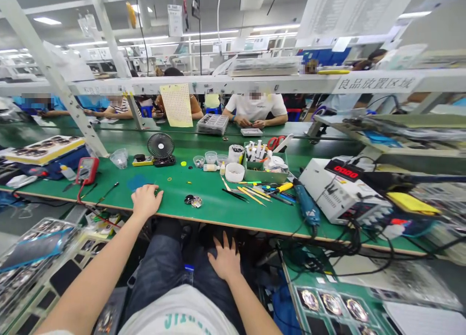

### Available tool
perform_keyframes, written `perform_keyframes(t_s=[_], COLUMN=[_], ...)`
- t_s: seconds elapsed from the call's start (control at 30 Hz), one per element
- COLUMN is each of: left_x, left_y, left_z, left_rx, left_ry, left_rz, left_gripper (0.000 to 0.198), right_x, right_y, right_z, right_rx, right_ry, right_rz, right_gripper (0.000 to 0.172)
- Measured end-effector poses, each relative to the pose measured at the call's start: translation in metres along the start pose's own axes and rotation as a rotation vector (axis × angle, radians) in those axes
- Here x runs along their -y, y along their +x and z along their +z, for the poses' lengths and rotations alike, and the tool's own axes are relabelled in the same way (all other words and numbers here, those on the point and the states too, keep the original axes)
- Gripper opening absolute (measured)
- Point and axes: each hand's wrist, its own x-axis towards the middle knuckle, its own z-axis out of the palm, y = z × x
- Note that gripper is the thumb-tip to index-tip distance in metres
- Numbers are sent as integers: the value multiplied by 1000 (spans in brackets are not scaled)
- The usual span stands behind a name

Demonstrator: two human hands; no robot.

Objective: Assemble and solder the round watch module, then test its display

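My left hand [146, 200] rests on the green tabletop [171, 216] near its front edge, fingers lying on the surface and nothing visible in them. Just beyond its fingertips lies a thin blue sheet [138, 181]. To the right of this hand sit small round parts [193, 200], one black and one metallic with fine detail too small to name. My right hand [225, 258] lies on my right thigh below the table edge, its fingers spread and holding nothing.
A small black fan [160, 146] and red multimeter [86, 170] stand left. Tweezers [236, 195], a green box [265, 172] of supplies, a teal corded tool [307, 206] and a power supply [342, 189] are right. A person [257, 107] sits opposite. Trays [331, 303] flank my legs.
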Motion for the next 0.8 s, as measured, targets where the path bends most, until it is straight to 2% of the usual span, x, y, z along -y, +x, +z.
perform_keyframes(t_s=[0.07, 0.17, 0.27, 0.33, 0.4, 0.47, 0.53, 0.73, 0.8], left_x=[0, -9, -33, -53, -71, -82, -85, -77, -76], left_y=[-2, 0, 13, 26, 39, 49, 54, 52, 52], left_z=[-1, -3, -2, 3, 9, 15, 19, 27, 29], left_rx=[9, 112, 293, 415, 527, 611, 652, 627, 610], left_ry=[-8, -60, -149, -209, -263, -312, -355, -441, -463], left_rz=[69, 319, 625, 781, 889, 948, 964, 916, 903], left_gripper=[39, 40, 55, 64, 59, 45, 40, 63, 63], right_x=[1, 5, 7, 8, 8, 9, 10, 16, 17], right_y=[4, 15, 25, 30, 32, 32, 32, 35, 35], right_z=[1, 2, 3, 4, 6, 8, 10, 7, 7], right_rx=[8, 32, 62, 76, 85, 89, 85, 78, 81], right_ry=[16, 40, 62, 73, 82, 93, 107, 136, 127], right_rz=[-1, -5, -10, -15, -28, -46, -58, -79, -85], right_gripper=[70, 69, 68, 67, 66, 64, 62, 59, 58])
